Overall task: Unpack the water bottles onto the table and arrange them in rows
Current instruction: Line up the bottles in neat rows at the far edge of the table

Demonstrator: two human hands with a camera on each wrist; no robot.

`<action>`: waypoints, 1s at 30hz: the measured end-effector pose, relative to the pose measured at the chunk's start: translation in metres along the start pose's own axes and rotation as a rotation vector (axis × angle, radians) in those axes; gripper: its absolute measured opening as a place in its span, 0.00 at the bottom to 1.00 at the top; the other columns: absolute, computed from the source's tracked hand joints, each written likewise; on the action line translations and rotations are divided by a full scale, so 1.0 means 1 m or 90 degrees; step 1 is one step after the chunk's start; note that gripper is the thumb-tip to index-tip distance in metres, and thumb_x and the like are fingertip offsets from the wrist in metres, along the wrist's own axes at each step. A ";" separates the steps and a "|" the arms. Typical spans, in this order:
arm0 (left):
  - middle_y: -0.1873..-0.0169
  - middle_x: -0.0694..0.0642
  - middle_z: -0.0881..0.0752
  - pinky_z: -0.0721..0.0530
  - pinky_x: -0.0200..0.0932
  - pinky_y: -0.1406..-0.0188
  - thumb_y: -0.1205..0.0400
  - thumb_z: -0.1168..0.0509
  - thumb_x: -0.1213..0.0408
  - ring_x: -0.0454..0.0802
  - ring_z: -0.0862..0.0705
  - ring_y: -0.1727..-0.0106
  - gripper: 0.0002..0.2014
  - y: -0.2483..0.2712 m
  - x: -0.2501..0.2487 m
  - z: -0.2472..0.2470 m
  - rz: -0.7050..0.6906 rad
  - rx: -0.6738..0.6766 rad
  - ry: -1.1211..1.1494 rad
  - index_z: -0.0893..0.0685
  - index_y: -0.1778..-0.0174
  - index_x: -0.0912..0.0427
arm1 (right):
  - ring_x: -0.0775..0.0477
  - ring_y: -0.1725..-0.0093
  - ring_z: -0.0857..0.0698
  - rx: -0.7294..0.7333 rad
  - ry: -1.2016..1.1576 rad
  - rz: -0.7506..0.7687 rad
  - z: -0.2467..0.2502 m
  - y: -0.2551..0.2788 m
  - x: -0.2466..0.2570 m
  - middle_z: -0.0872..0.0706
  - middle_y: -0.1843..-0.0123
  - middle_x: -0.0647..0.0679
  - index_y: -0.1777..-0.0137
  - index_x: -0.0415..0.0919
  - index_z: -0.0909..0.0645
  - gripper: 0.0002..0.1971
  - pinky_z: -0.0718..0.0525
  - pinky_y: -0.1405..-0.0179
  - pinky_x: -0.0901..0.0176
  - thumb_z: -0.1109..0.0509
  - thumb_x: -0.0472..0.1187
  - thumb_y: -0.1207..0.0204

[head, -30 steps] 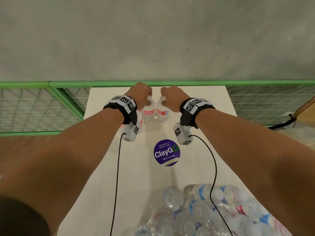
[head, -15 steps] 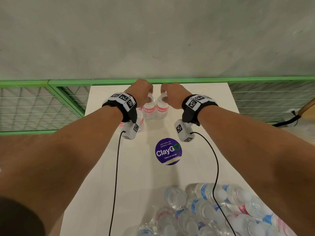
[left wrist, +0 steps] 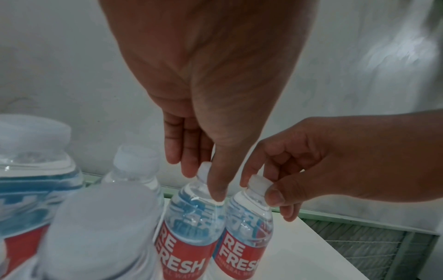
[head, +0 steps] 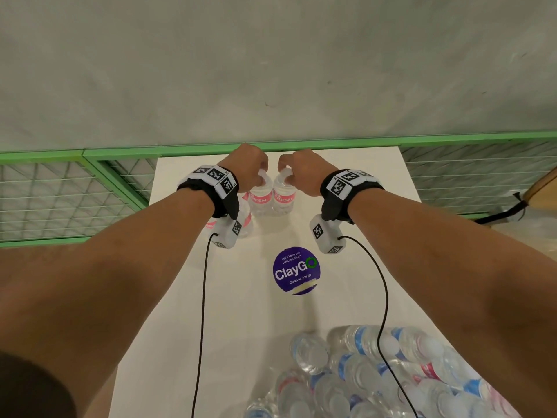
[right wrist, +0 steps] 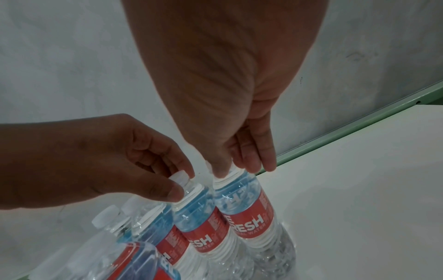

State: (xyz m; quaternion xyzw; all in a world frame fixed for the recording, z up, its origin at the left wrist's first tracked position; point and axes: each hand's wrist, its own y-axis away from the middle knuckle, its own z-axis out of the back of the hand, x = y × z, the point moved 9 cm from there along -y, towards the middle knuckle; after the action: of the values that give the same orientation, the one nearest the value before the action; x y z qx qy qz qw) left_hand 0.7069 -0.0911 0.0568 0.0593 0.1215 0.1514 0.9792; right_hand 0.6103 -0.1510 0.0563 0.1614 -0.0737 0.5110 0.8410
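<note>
My left hand [head: 248,164] pinches the white cap of one bottle [head: 258,199] between thumb and fingertips, and my right hand [head: 297,167] pinches the cap of the bottle beside it [head: 283,198] the same way; neither hand is loose or spread. Both bottles stand upright with their sides touching, near the far edge of the white table [head: 241,297], close to the green rail [head: 452,139]. I judge I am just setting this pair down, since their bases seem to rest on the tabletop, though the wrist views do not show the bottoms plainly. To my left a few more bottles [left wrist: 36,180] already stand upright, so a first row looks begun along the far edge. That is only a small part of the job. Near me, at the table's close end, a big heap of bottles [head: 376,378] lies loose on its side, well apart from the standing ones, with a round purple sticker [head: 296,270] between the two groups. Most of the work remains: letting go of these two, fetching more from the heap, and filling out the rows.
</note>
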 end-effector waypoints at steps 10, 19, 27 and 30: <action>0.53 0.58 0.12 0.18 0.48 0.55 0.26 0.24 0.61 0.58 0.16 0.53 0.12 0.002 0.002 0.000 0.013 0.015 -0.011 0.11 0.48 0.59 | 0.38 0.43 0.17 0.000 0.002 -0.022 -0.001 0.003 -0.002 0.16 0.39 0.41 0.34 0.44 0.22 0.16 0.21 0.51 0.53 0.31 0.41 0.21; 0.40 0.60 0.15 0.17 0.52 0.42 0.25 0.23 0.52 0.59 0.16 0.42 0.30 0.015 0.002 0.010 0.040 -0.013 0.059 0.20 0.29 0.60 | 0.39 0.36 0.19 -0.004 -0.070 -0.106 0.004 0.024 -0.014 0.17 0.35 0.40 0.21 0.41 0.33 0.29 0.20 0.41 0.50 0.32 0.47 0.19; 0.50 0.55 0.13 0.18 0.44 0.49 0.25 0.23 0.51 0.51 0.16 0.54 0.22 0.076 -0.051 0.069 0.003 -0.117 0.136 0.16 0.40 0.58 | 0.38 0.37 0.19 -0.027 -0.017 -0.096 0.057 0.100 0.003 0.16 0.38 0.42 0.34 0.38 0.19 0.19 0.21 0.39 0.51 0.34 0.50 0.17; 0.55 0.52 0.12 0.17 0.43 0.52 0.24 0.23 0.53 0.51 0.14 0.58 0.19 0.115 -0.086 0.072 -0.009 -0.119 0.174 0.14 0.42 0.58 | 0.38 0.42 0.16 -0.043 0.003 -0.066 0.068 0.140 0.015 0.13 0.43 0.41 0.41 0.37 0.15 0.16 0.20 0.45 0.52 0.33 0.49 0.18</action>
State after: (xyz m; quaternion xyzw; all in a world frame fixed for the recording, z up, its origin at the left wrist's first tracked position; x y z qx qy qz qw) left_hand 0.6136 -0.0149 0.1627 -0.0537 0.2396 0.1621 0.9557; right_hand 0.4969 -0.1026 0.1521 0.1351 -0.0805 0.4645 0.8715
